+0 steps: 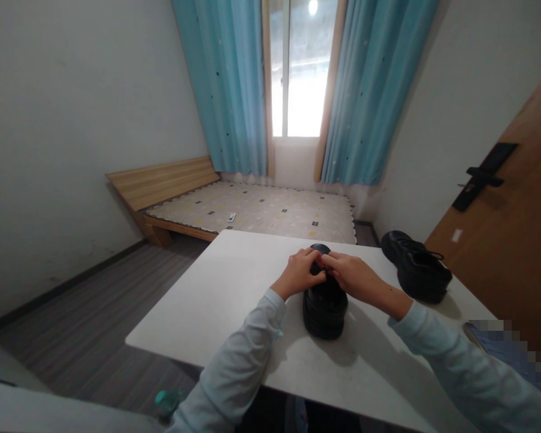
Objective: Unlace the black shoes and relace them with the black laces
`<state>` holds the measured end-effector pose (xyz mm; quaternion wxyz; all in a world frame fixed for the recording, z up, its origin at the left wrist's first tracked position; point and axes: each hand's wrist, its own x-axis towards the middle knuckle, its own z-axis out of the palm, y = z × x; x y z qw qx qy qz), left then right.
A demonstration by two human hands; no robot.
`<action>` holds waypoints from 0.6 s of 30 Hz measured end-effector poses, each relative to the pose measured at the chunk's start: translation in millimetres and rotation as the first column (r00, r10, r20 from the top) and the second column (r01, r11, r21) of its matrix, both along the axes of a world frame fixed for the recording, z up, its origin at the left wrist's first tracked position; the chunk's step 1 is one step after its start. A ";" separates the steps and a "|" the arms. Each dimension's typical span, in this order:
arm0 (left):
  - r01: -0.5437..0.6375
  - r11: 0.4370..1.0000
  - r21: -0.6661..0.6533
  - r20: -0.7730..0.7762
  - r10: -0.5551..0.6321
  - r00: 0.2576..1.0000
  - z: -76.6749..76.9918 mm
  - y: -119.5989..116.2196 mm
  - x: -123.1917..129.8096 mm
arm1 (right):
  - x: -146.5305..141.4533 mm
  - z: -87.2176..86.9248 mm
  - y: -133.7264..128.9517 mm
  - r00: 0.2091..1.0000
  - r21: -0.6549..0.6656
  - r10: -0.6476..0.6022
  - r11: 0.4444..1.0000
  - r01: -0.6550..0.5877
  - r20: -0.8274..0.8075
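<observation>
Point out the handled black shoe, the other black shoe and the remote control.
Handled black shoe (325, 314): head view, heel.
Other black shoe (413, 269): head view, side.
Remote control (231, 217): head view, upper face.

The shoes (326, 313) are black, the table (202, 300) white, the curtains (229, 84) dark-flecked turquoise, the mattress (270, 210) beige with dark patches.

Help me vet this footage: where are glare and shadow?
In the head view, the window glares white low down; the nearer black shoe shows little detail in its opening; also in the head view, soft shadows fall on the white table.
</observation>
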<state>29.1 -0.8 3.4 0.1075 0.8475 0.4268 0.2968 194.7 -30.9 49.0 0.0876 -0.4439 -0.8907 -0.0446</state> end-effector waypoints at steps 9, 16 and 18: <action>0.016 1.000 -0.005 0.023 -0.016 1.000 0.2 0.2 -0.4 | 2.7 -1.9 4.2 0.994 -0.068 0.020 0.997 -0.028 -0.112; 0.029 0.999 -0.018 0.044 -0.028 0.999 1.2 -0.9 -0.5 | 7.5 2.2 8.3 0.974 -0.156 0.026 0.986 -0.063 -0.226; 0.022 0.999 -0.024 0.046 -0.021 0.999 2.1 -1.6 -0.1 | 8.5 4.4 8.9 0.970 -0.185 0.001 0.982 -0.047 -0.244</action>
